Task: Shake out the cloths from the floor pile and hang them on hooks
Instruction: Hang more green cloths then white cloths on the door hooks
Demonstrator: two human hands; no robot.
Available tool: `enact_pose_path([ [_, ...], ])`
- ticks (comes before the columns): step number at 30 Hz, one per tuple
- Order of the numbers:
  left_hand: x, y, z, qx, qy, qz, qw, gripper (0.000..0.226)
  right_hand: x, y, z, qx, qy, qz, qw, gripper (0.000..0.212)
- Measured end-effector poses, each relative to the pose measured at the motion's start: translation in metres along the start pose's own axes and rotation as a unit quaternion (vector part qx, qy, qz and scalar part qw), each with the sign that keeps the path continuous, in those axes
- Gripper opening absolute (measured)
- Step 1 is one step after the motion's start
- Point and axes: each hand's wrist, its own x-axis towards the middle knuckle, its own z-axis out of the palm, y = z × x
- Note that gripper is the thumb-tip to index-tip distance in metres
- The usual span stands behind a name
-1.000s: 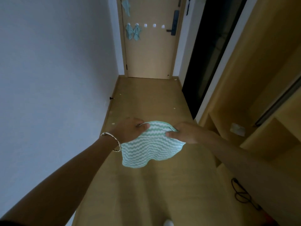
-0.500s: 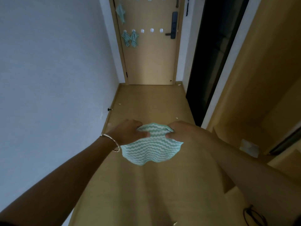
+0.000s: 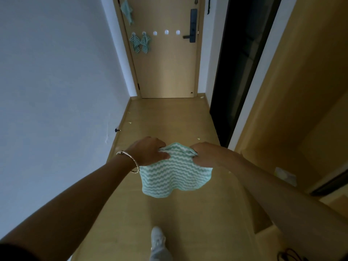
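Here, nearest of all and below both hands, a pale grey shoe (image 3: 157,236) is planted on the light wooden floor (image 3: 169,117). Above it the left hand (image 3: 148,153), a thin silver bangle (image 3: 130,161) on its wrist, and the right hand (image 3: 205,155) each pinch the top edge of a mint-green and white wavy-striped cloth (image 3: 175,174), fingers curled round bunched fabric. The hands sit close together, so the edge humps up between them while the rest hangs free beneath, off the floor. Gripped at two points like this, the cloth can be snapped flat, which I judge to be the shaking step. Well beyond the hands, a tan wooden door (image 3: 169,72) carries a row of small white round hooks (image 3: 166,32): two green striped cloths (image 3: 140,43) hang at its left end, and the three bare hooks beside them likely await this one.
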Motion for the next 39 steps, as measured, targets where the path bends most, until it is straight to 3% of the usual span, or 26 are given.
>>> enact_pose_path([
  [4,0.034,-0.009,-0.006,0.014,0.001,0.024,1.000,0.028,0.027,0.012,-0.019,-0.015,-0.002,0.017,1.000,0.030],
  [11,0.121,-0.056,-0.025,-0.007,-0.011,0.056,0.998,0.030,0.107,0.028,-0.067,-0.031,-0.006,0.031,0.999,0.019],
  [16,0.196,-0.106,-0.059,-0.033,-0.009,0.066,0.997,0.031,0.182,0.021,-0.126,-0.016,0.009,0.041,0.999,0.039],
  [29,0.331,-0.208,-0.104,-0.053,-0.011,0.059,0.997,0.030,0.347,0.024,-0.192,-0.075,-0.006,0.041,0.996,0.030],
  [34,0.382,-0.230,-0.110,-0.034,-0.021,0.057,0.998,0.032,0.403,0.042,-0.214,-0.076,-0.031,0.034,0.996,0.016],
  [39,0.451,-0.258,-0.125,-0.023,-0.031,0.041,0.998,0.029,0.478,0.072,-0.252,-0.062,-0.038,0.012,0.997,0.030],
])
